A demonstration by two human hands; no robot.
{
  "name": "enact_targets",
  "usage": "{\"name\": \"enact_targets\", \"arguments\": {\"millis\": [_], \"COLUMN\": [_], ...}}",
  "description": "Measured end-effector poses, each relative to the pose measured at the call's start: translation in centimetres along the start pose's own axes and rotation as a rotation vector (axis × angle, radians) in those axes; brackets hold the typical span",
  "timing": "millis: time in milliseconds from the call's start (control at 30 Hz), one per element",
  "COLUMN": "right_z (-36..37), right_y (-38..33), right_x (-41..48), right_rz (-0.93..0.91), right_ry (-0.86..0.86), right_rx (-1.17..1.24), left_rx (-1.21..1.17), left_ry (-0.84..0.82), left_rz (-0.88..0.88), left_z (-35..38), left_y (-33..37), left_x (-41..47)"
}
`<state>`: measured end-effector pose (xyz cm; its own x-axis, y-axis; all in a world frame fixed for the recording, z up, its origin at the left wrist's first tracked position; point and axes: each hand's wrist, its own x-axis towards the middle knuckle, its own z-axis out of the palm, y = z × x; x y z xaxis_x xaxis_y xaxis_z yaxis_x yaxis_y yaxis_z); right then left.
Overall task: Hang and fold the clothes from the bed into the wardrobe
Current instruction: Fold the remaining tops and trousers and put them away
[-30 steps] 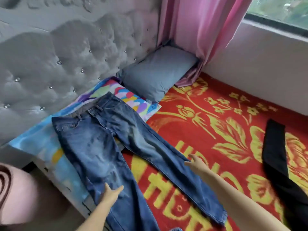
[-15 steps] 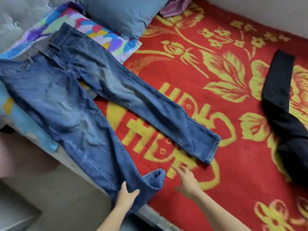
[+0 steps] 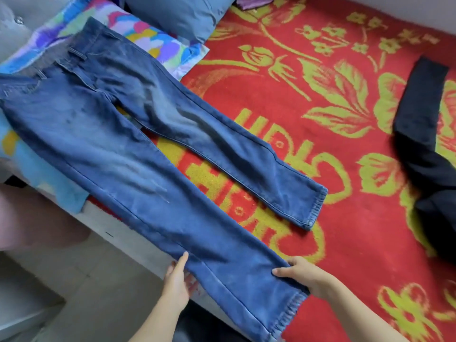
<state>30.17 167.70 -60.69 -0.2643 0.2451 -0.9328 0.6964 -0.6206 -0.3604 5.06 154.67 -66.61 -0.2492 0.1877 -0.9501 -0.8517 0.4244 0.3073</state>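
Your jeans (image 3: pixel 138 154) lie flat on the bed (image 3: pixel 345 243), waistband at upper left on the multicoloured pillow (image 3: pixel 153 43), legs running diag. toward bottom right. The two legs are spread apart in a narrow V w/ red-and-yellow floral blanket (image 3: pixel 308 77) showing between them. The far leg ends in a cuff near mid-frame; the near leg runs along the bed's edge and its elastic-looking cuff hangs at the bottom.

Your left hand (image 3: pixel 176 282) is on the near leg's left edge just above the cuff, thumb on top of the denim, fingers underneath, so pinched on the fabric. Your right hand (image 3: pixel 299 274) is on the same leg's right edge, thumb laid over the denim, rest of the hand beside or under it, gripping it too. Hands are apart, one per side of that leg.

A grey-blue pillow (image 3: pixel 182 16) sits at top, touching the multicoloured one. A black garment (image 3: pixel 419 134) lies on the blanket at right, well apart from the jeans. Tiled floor (image 3: pixel 81 287) shows at lower left.
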Motion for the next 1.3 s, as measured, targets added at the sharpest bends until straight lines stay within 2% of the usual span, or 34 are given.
{"name": "enact_targets", "arguments": {"millis": [67,100,200,267,300,367,433,500,567,667,800,900,967,1067,1167,1300], "right_z": [-1.2,-1.4,-2.0,-2.2,-2.4,-3.0,-4.5,-6.2,-7.5,-8.5,-10.0,-10.9,-11.5,-12.1,-11.8,-11.4], "right_y": [1.0,1.3,1.7,1.7,1.7,0.9,-0.8,-2.2,-2.4,-2.5,-2.5,-2.2,-0.8,3.0,6.9,6.9], "right_x": [-0.3,-0.1,1.3,2.2,2.8,3.6,4.2,4.7,6.0,7.9,10.0,10.6,9.8,7.5,6.9,7.0], "right_rz": [0.007,-0.015,-0.071,-0.009,0.031,0.023,-0.025,-0.051,-0.048,-0.022,0.064,-0.06,-0.143,-0.151,-0.073,0.095], "right_ry": [0.0,0.078,0.519,0.668,0.673,0.707,0.789,0.86,0.88,0.891,0.961,0.954,1.032,1.097,1.117,1.159], "right_rx": [0.019,-0.01,-0.254,-0.435,-0.496,-0.446,-0.248,0.003,0.217,0.396,0.497,0.578,0.577,0.583,0.602,0.437], "left_rx": [-0.027,-0.001,0.136,0.178,0.222,0.408,0.691,0.919,1.082,1.277,1.486,1.701,1.876,2.066,2.177,2.218], "left_ry": [-0.142,-0.124,0.147,0.187,0.185,0.244,0.411,0.494,0.43,0.33,0.248,0.186,0.115,-0.02,-0.174,-0.204], "left_rz": [-0.008,0.02,0.056,-0.017,-0.059,-0.057,0.085,0.297,0.449,0.505,0.623,0.711,0.791,0.922,0.891,0.757], "left_z": [2.3,3.4,4.8,5.1,5.1,5.4,6.1,7.3,9.1,11.1,14.1,16.3,17.4,18.8,20.1,20.2], "left_y": [-0.9,-1.5,-3.6,-4.9,-5.4,-5.9,-5.7,-4.9,-4.3,-3.6,-1.5,-0.1,-0.1,-1.4,-2.7,-2.4], "left_x": [-0.6,-0.9,-0.9,-1.5,-2.0,-2.6,-3.0,-3.7,-3.9,-3.1,-1.9,-1.4,-1.5,-1.4,-1.4,-1.1]}}
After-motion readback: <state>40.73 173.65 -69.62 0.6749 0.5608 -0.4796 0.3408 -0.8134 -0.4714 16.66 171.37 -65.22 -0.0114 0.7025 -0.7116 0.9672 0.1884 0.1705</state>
